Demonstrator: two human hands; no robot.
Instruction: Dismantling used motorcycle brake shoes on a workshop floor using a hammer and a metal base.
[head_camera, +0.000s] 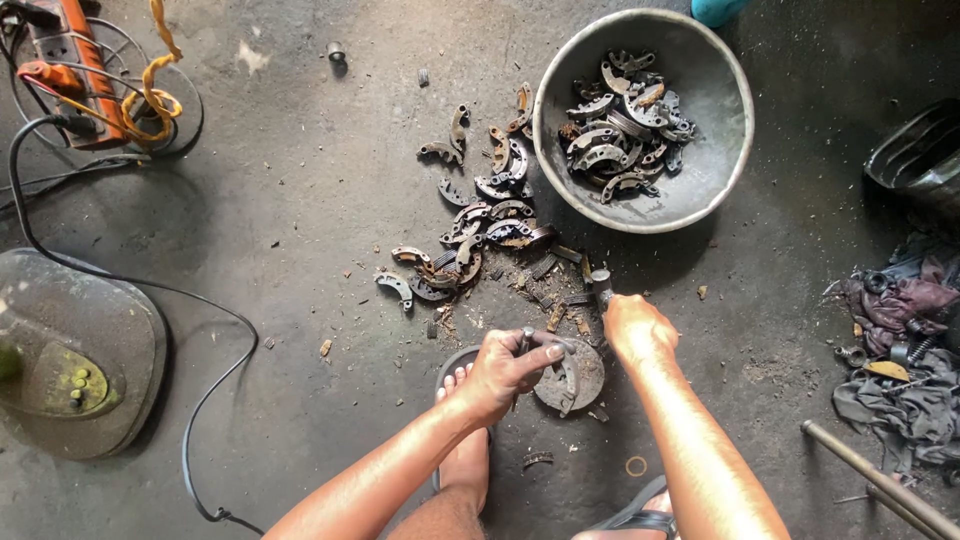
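Note:
My left hand grips a thin metal tool held upright against a curved rusty shoe piece lying on a round metal block. My right hand is closed on the handle of a hammer-like tool, just right of the block. A pile of rusty curved brake shoes lies on the floor beyond my hands. A large metal bowl at the upper right holds several more shoes. My foot in a sandal rests beside the block.
A fan base with a black cable sits at the left. An orange power strip with cords lies at top left. Dirty rags and a metal rod are at the right. Debris flakes scatter over the concrete floor.

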